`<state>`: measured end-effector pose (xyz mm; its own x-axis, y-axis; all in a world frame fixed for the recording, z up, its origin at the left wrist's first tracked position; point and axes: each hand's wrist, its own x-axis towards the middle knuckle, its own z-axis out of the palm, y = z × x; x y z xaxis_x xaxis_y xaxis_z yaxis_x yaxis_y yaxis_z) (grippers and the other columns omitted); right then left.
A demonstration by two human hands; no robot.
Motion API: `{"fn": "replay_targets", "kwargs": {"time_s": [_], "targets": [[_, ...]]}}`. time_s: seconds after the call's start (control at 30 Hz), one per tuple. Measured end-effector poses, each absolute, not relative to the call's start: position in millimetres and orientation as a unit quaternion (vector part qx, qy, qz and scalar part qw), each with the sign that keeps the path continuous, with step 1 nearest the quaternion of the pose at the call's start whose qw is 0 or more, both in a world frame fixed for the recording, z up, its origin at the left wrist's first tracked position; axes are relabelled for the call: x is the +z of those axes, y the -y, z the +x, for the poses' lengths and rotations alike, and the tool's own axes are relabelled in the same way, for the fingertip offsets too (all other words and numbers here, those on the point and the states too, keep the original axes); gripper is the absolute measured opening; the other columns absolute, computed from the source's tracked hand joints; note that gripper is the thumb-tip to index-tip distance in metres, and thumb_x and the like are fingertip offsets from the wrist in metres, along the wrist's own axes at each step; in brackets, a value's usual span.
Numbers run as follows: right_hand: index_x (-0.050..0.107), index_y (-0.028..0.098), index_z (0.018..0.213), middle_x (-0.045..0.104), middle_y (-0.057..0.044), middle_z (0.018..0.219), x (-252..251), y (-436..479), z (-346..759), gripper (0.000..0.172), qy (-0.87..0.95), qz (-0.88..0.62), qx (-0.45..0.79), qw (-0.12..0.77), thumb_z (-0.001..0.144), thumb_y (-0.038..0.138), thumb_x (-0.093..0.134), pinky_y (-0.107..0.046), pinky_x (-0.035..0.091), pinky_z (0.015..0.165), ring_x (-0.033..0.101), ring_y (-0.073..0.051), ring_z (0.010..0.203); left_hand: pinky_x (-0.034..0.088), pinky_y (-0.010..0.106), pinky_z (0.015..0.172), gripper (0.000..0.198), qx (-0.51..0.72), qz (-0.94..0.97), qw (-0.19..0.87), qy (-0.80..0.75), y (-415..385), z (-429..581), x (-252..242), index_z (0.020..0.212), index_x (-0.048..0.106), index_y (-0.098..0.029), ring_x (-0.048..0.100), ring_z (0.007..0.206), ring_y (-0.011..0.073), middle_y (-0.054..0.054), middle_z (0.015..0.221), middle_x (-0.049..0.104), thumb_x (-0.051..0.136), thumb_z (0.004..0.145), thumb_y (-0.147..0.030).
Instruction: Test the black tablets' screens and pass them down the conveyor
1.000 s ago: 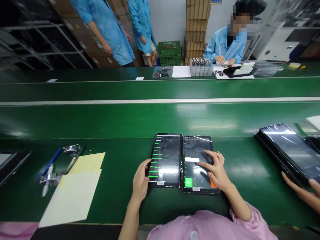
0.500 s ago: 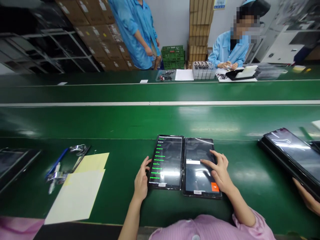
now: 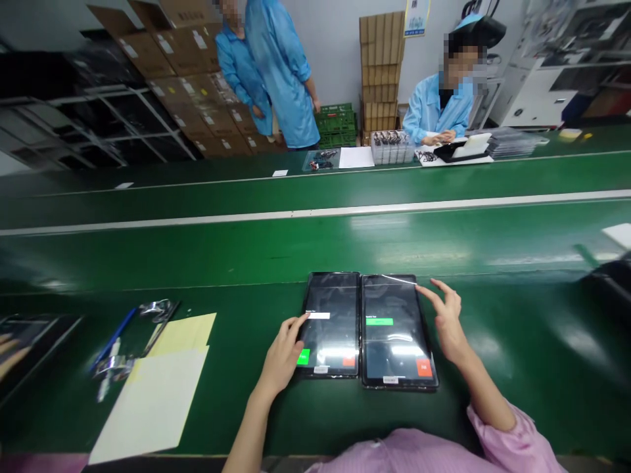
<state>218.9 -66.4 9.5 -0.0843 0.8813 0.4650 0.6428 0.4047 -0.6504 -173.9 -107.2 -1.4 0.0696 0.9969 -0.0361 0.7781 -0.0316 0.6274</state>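
Two dark tablets lie side by side, screens up, on the green bench. The left tablet (image 3: 332,341) shows a white bar, a green box and a red box. My left hand (image 3: 283,355) is over its left edge, fingers stretched out, with the index fingertip at the white bar. On the right tablet (image 3: 394,355) are a green bar and a red box. My right hand (image 3: 449,322) is beside its upper right edge, fingers apart, with the index fingertip at the top right corner. Neither hand grips anything.
Paper sheets (image 3: 152,401) lie to the left, with a blue pen (image 3: 117,328) and other slim items beside them. At far left another person's hand (image 3: 12,355) touches a dark tablet. A black object (image 3: 611,289) sits at the right. Across the bench a person in blue (image 3: 438,108) sits.
My left hand moved onto the left tablet, whose list gave way to a bar and boxes. My right hand drew back to the right; the right tablet's bar turned green. The stack at right left view.
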Motion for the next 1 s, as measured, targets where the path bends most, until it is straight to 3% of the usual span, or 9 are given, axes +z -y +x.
{"fn": "replay_targets", "kwargs": {"time_s": [0.07, 0.23, 0.37, 0.5, 0.57, 0.7, 0.77, 0.87, 1.0], "targets": [[0.055, 0.035, 0.138, 0.044, -0.01, 0.138, 1, 59, 225, 0.074, 0.682, -0.534, 0.181, 0.466, 0.096, 0.074, 0.009, -0.065, 0.019, 0.113, 0.038, -0.037, 0.131, 0.053, 0.043, 0.087, 0.065, 0.192, 0.687, 0.248, -0.656, 107, -174, 0, 0.147, 0.044, -0.031, 0.063, 0.103, 0.0276, 0.01, 0.133, 0.05, 0.023, 0.096, -0.064], [0.053, 0.028, 0.137, 0.052, -0.011, 0.135, -34, 26, 221, 0.076, 0.57, -0.509, 0.377, 0.524, 0.098, 0.067, 0.0, -0.053, 0.037, 0.108, 0.048, -0.031, 0.125, 0.054, 0.043, 0.089, 0.059, 0.188, 0.676, 0.245, -0.669, 82, -182, 14, 0.156, 0.022, -0.03, 0.065, 0.104, 0.0245, 0.011, 0.136, 0.053, 0.021, 0.101, -0.049], [0.057, 0.027, 0.132, 0.052, -0.01, 0.134, -47, 0, 210, 0.076, 0.596, -0.492, 0.365, 0.519, 0.096, 0.074, 0.009, -0.052, 0.027, 0.117, 0.042, -0.03, 0.131, 0.034, 0.052, 0.114, 0.06, 0.13, 0.766, 0.142, -0.614, 33, -163, 27, 0.149, 0.039, -0.021, 0.039, 0.142, 0.0321, 0.015, 0.157, 0.037, 0.033, 0.099, -0.053], [0.062, 0.03, 0.129, 0.053, -0.008, 0.13, -50, -13, 206, 0.072, 0.621, -0.495, 0.342, 0.502, 0.097, 0.073, 0.014, -0.055, 0.027, 0.118, 0.043, -0.03, 0.13, 0.021, 0.06, 0.119, 0.062, 0.012, 0.834, 0.114, -0.539, -9, -113, 40, 0.147, 0.044, -0.018, 0.029, 0.148, 0.0346, 0.016, 0.158, 0.036, 0.042, 0.097, -0.056], [0.063, 0.031, 0.128, 0.053, -0.008, 0.13, -57, -15, 208, 0.07, 0.632, -0.49, 0.349, 0.487, 0.097, 0.073, 0.015, -0.057, 0.03, 0.117, 0.045, -0.031, 0.129, 0.023, 0.06, 0.119, 0.061, -0.013, 0.839, 0.107, -0.534, -22, -93, 44, 0.147, 0.044, -0.016, 0.037, 0.144, 0.0339, 0.018, 0.154, 0.043, 0.043, 0.097, -0.053], [0.066, 0.035, 0.126, 0.052, -0.009, 0.133, -80, -22, 220, 0.066, 0.655, -0.489, 0.356, 0.452, 0.096, 0.072, 0.02, -0.058, 0.035, 0.113, 0.045, -0.034, 0.131, 0.033, 0.053, 0.115, 0.048, -0.007, 0.831, 0.115, -0.544, -35, -85, 54, 0.133, 0.058, -0.017, 0.059, 0.123, 0.0284, 0.014, 0.128, 0.066, 0.037, 0.101, -0.046], [0.066, 0.035, 0.127, 0.052, -0.009, 0.135, -87, -24, 224, 0.065, 0.666, -0.483, 0.365, 0.436, 0.096, 0.071, 0.022, -0.058, 0.036, 0.113, 0.045, -0.035, 0.131, 0.029, 0.056, 0.117, 0.046, -0.011, 0.825, 0.135, -0.549, -33, -91, 58, 0.128, 0.062, -0.019, 0.062, 0.119, 0.0276, 0.012, 0.125, 0.069, 0.035, 0.101, -0.045], [0.066, 0.035, 0.128, 0.051, -0.01, 0.137, -88, -23, 226, 0.063, 0.679, -0.478, 0.374, 0.413, 0.096, 0.07, 0.025, -0.058, 0.036, 0.113, 0.046, -0.036, 0.131, 0.015, 0.063, 0.121, 0.052, -0.016, 0.818, 0.172, -0.549, -24, -98, 58, 0.141, 0.053, -0.022, 0.053, 0.133, 0.0303, 0.014, 0.14, 0.059, 0.031, 0.102, -0.048], [0.065, 0.041, 0.128, 0.049, -0.009, 0.138, -86, -17, 219, 0.054, 0.652, -0.523, 0.332, 0.436, 0.096, 0.067, 0.03, -0.065, 0.038, 0.109, 0.044, -0.039, 0.132, 0.005, 0.069, 0.119, 0.072, -0.043, 0.809, 0.192, -0.554, -7, -104, 53, 0.155, 0.03, -0.017, 0.018, 0.151, 0.0379, 0.023, 0.16, 0.023, 0.03, 0.099, -0.061]]}}
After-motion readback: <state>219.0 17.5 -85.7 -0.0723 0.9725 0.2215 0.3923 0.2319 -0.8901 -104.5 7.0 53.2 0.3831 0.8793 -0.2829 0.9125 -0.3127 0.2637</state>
